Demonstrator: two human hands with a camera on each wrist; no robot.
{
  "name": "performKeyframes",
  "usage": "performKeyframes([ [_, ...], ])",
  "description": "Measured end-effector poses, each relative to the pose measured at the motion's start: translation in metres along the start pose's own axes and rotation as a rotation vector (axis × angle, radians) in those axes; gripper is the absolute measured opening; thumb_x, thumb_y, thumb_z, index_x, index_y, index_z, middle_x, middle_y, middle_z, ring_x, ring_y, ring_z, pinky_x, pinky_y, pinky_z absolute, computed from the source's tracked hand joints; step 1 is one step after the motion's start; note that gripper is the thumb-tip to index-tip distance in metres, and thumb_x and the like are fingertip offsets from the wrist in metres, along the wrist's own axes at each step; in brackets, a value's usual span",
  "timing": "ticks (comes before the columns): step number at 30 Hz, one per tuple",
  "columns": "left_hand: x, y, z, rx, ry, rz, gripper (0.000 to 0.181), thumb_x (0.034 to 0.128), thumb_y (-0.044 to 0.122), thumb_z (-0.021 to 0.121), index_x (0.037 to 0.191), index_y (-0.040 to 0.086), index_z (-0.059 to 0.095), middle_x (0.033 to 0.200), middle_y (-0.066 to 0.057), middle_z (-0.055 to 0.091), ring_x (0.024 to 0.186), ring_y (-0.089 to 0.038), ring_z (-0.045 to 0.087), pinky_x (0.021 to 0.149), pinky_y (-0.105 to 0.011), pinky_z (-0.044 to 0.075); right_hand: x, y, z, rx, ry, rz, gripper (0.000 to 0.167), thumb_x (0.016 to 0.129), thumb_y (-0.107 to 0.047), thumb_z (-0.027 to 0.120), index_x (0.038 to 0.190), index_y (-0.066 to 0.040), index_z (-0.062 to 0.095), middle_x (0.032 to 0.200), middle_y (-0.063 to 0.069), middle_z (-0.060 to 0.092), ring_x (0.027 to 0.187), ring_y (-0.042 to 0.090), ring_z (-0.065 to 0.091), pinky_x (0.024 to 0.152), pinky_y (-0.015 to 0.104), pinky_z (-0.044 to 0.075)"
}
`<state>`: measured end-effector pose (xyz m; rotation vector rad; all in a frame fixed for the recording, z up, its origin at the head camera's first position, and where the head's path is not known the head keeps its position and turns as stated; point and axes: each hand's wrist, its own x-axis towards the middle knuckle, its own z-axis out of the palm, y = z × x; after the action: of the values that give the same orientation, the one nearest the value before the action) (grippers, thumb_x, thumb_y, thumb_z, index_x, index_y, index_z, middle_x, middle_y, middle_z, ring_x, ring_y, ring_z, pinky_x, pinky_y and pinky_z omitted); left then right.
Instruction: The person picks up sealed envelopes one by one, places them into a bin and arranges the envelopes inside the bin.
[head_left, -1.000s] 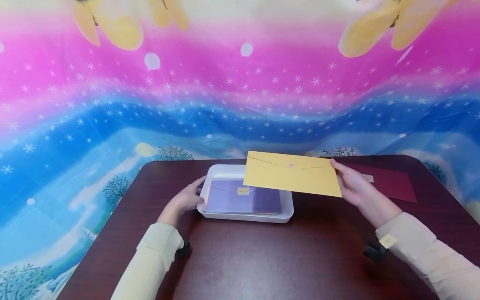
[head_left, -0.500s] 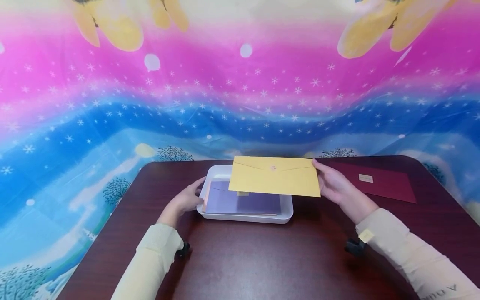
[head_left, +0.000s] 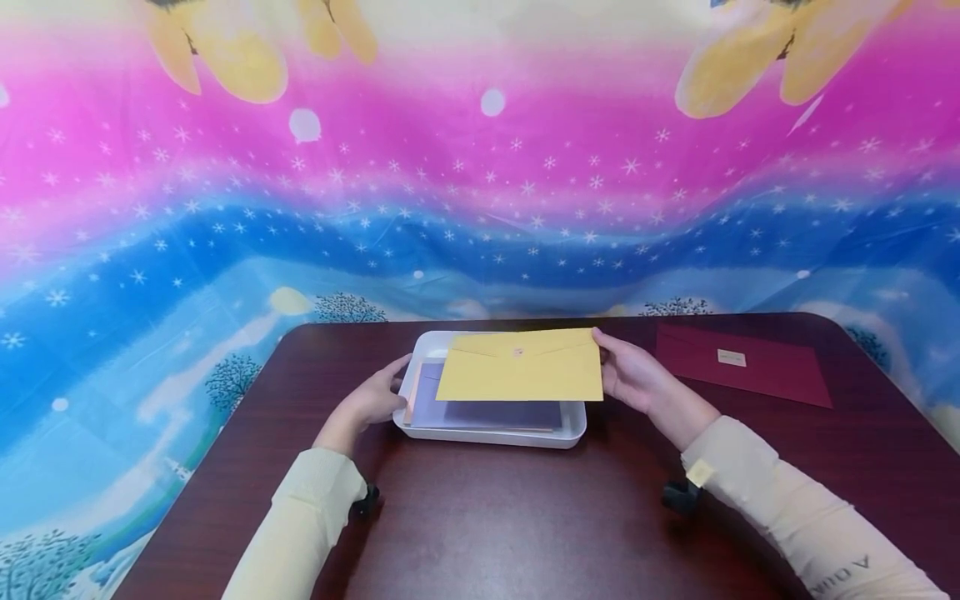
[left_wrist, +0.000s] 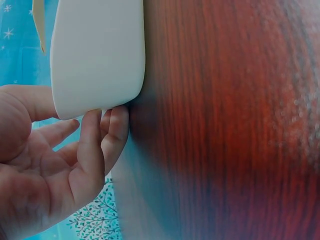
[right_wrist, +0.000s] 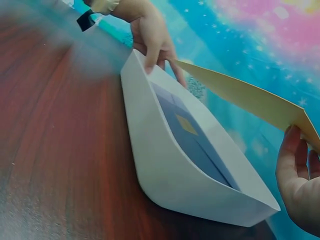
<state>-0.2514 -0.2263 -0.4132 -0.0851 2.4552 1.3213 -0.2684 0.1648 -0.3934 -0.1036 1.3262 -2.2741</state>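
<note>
A yellow envelope [head_left: 525, 367] hangs above the white tray [head_left: 487, 437], and my right hand [head_left: 633, 371] pinches it by its right edge. In the right wrist view the envelope [right_wrist: 250, 95] is seen edge-on, apart from the tray below. Inside the tray lies a purple envelope [head_left: 427, 400] with a gold label, partly covered in the head view; a peach edge shows beneath it. My left hand [head_left: 369, 396] grips the tray's left end. In the left wrist view, the thumb is at the rim and curled fingers [left_wrist: 91, 150] touch the outer wall.
A dark red envelope [head_left: 780, 375] with a pale label lies on the brown table [head_left: 510, 517] at the back right. A patterned cloth backdrop [head_left: 480, 183] hangs behind the table's far edge.
My right hand has carried the yellow envelope left and lower, over the tray, and more of the dark red envelope shows. The left hand and tray have stayed in place.
</note>
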Motion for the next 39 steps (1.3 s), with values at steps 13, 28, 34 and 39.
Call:
performKeyframes([
  [13,0.0,-0.003,-0.001,0.015,0.008,-0.006,0.092,0.0827,-0.019,0.051,0.164,0.007,0.018,0.145,-0.033,0.047,0.116,-0.036,0.057,0.081,-0.035,0.053,0.009,0.015,0.009,-0.05,-0.024,0.027,0.031,0.113,-0.025,0.031,0.115,-0.011,0.058,0.102,0.003,0.066,0.094,0.015,0.067,0.082,0.032,0.056],
  [28,0.001,-0.003,0.0,-0.018,-0.006,-0.001,0.094,0.0816,-0.019,0.053,0.165,0.006,0.016,0.146,-0.034,0.045,0.117,-0.035,0.057,0.083,-0.036,0.055,0.018,0.029,0.019,-0.186,-0.024,0.054,0.042,0.113,-0.016,0.026,0.147,0.008,0.028,0.123,0.009,0.059,0.108,0.017,0.062,0.093,0.033,0.053],
  [34,-0.002,0.0,0.0,-0.024,-0.012,-0.004,0.094,0.0821,-0.019,0.053,0.165,0.006,0.016,0.147,-0.035,0.044,0.117,-0.036,0.057,0.082,-0.036,0.055,0.019,0.027,0.02,-0.263,-0.007,0.087,0.056,0.112,-0.013,0.028,0.159,0.009,0.006,0.145,0.023,0.041,0.114,0.02,0.057,0.102,0.035,0.049],
  [39,-0.004,0.003,0.0,-0.017,-0.013,-0.005,0.094,0.0817,-0.018,0.053,0.164,0.005,0.015,0.148,-0.036,0.042,0.118,-0.036,0.056,0.082,-0.034,0.055,0.017,0.023,0.021,-0.329,-0.028,0.103,0.059,0.111,-0.013,0.031,0.16,0.008,0.006,0.15,0.027,0.038,0.121,0.027,0.054,0.108,0.038,0.044],
])
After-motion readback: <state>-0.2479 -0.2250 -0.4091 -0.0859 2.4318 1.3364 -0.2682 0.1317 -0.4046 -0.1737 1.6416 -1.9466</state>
